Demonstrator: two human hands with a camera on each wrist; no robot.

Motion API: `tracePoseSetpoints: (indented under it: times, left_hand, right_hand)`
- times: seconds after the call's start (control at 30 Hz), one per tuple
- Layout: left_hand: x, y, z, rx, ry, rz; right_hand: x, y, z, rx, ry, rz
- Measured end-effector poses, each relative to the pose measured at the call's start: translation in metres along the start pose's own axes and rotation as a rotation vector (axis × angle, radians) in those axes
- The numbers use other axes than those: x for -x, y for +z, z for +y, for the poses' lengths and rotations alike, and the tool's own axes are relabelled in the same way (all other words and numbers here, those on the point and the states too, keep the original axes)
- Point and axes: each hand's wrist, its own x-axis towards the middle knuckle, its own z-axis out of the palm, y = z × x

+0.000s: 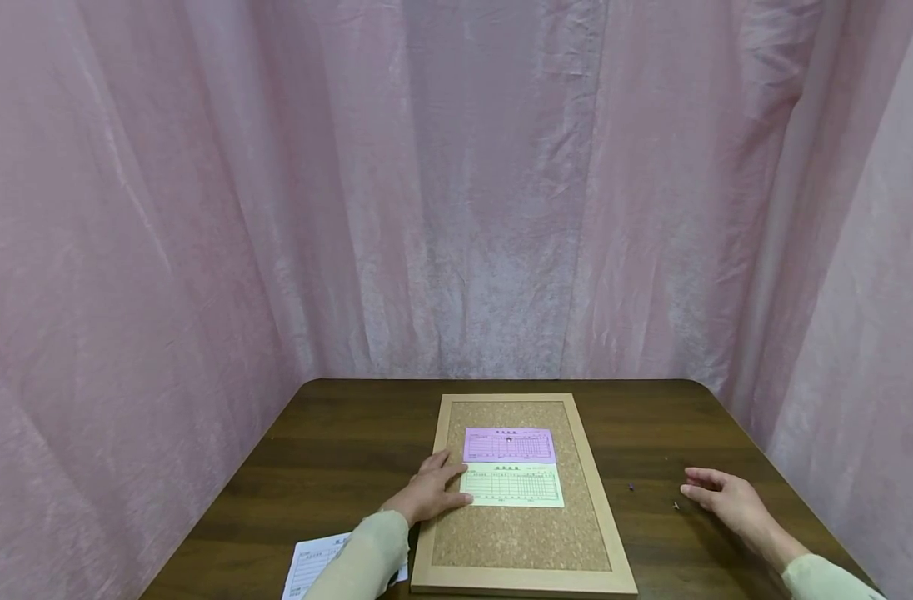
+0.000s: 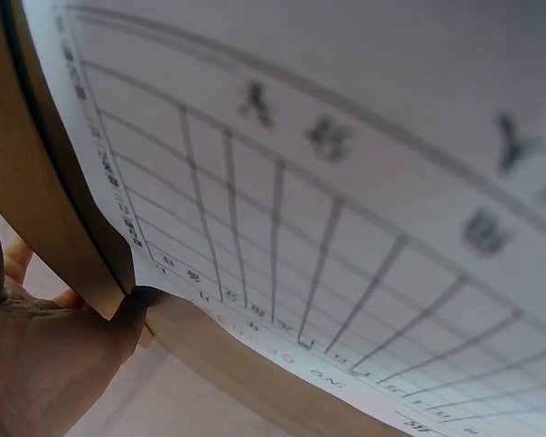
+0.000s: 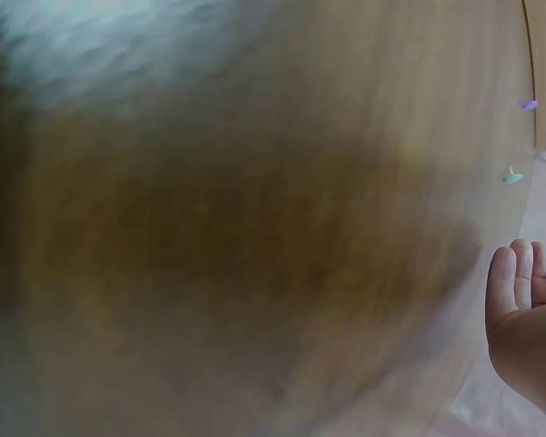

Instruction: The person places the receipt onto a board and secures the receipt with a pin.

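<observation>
A cork board (image 1: pixel 520 542) in a pale wooden frame lies on the table, bearing a purple printed slip (image 1: pixel 486 454) above a light green printed slip (image 1: pixel 511 492). A small pin head (image 1: pixel 509 439) shows on the purple slip. My left hand (image 1: pixel 426 492) rests across the board's left frame, fingertips at the green slip's left edge. Right of the board, my right hand (image 1: pixel 730 504) hovers with loosely bent fingers, apparently holding nothing. Beside it lie a purple thumbtack (image 3: pixel 530 105) and a mint green thumbtack (image 3: pixel 513 177).
A white printed slip (image 1: pixel 314 562) lies at the front left of the dark wooden table (image 1: pixel 336 450), partly under my left forearm. Printed paper fills much of the left wrist view. Pink curtains (image 1: pixel 494 208) hang around the table's back and sides.
</observation>
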Motion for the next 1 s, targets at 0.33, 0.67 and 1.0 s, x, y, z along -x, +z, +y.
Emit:
tracePoseSetpoints:
  times: [0.33,0.67,1.0]
  left_hand:
    - [0.0,0.001,0.0,-0.016,-0.005,0.003]
    - [0.003,-0.002,0.005,-0.019,0.009,0.01]
    - [0.002,-0.001,0.003,-0.018,0.01,0.014]
  right_hand:
    - [0.003,0.001,0.01,-0.04,0.047,-0.072]
    - [0.005,0.002,0.011,-0.028,0.019,-0.099]
    - [0.003,0.005,0.013,0.028,-0.026,-0.085]
